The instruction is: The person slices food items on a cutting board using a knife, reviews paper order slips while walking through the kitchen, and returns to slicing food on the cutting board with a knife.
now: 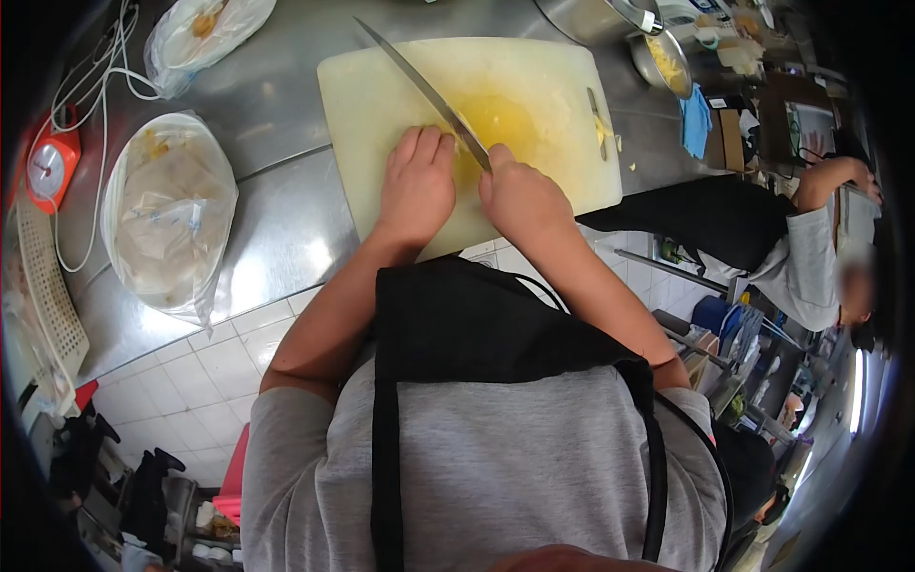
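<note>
The right hand (524,194) grips a knife (426,92), likely stiff, safest by its handle. Left hand (417,183): grip hidden, cannot tell.

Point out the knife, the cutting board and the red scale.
Knife (426,90): head view, middle of the blade.
Cutting board (558,95): head view, bare right part.
Red scale (45,172): head view, round dial.

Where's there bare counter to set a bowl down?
The counter between the cutting board and the nearer plastic-wrapped dish looks bare. Beyond the board's far right corner it's crowded: a metal vessel, a bowl of yellow pieces, a blue cloth.
</note>
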`<action>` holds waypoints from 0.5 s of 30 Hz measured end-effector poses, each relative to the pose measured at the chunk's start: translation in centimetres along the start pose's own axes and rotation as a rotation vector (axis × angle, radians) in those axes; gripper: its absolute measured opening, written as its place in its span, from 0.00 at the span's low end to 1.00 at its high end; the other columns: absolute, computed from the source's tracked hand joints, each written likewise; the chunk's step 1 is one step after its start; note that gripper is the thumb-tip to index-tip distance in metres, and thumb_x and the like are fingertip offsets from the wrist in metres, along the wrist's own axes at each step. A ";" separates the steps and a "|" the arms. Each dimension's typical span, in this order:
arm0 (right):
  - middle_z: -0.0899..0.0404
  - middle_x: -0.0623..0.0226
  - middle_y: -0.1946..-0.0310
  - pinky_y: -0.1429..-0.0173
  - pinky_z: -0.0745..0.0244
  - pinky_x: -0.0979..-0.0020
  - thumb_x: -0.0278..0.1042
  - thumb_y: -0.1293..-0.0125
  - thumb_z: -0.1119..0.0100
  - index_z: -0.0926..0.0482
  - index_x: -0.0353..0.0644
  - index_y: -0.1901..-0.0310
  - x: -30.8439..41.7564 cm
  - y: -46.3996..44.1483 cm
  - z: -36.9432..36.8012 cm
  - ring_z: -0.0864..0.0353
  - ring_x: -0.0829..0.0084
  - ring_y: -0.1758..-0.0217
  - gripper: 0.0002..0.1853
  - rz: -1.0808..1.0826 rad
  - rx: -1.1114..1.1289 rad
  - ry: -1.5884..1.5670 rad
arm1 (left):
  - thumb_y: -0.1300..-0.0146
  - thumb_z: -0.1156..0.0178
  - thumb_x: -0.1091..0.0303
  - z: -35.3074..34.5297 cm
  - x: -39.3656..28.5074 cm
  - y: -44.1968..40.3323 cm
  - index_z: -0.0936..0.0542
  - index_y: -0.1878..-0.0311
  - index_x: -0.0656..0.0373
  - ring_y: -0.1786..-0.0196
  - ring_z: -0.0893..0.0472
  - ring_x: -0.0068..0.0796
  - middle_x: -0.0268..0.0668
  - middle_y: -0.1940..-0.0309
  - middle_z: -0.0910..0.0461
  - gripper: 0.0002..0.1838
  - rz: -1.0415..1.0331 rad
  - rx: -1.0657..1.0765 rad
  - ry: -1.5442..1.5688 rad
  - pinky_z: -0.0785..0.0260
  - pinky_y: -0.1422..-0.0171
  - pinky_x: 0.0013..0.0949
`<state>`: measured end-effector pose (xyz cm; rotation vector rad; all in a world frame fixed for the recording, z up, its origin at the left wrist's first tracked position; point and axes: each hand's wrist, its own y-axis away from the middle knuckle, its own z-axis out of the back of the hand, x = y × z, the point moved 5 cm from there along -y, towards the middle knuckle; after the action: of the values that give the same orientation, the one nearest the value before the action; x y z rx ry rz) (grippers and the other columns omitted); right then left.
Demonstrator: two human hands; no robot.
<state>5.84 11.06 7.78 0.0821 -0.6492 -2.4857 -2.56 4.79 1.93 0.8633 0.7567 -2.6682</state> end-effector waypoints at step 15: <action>0.22 0.46 0.72 0.61 0.26 0.54 0.36 0.37 0.56 0.31 0.38 0.63 0.0 -1.2 -1.4 0.21 0.49 0.67 0.10 0.007 -0.054 -0.030 | 0.58 0.48 0.82 0.2 0.3 0.0 0.25 0.56 0.67 0.48 0.31 0.45 0.44 0.54 0.28 0.20 -0.007 0.000 0.059 0.37 0.43 0.41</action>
<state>5.48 11.31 5.94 0.0219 -0.5938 -2.5001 -2.85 4.71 1.90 0.9454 0.7752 -2.6592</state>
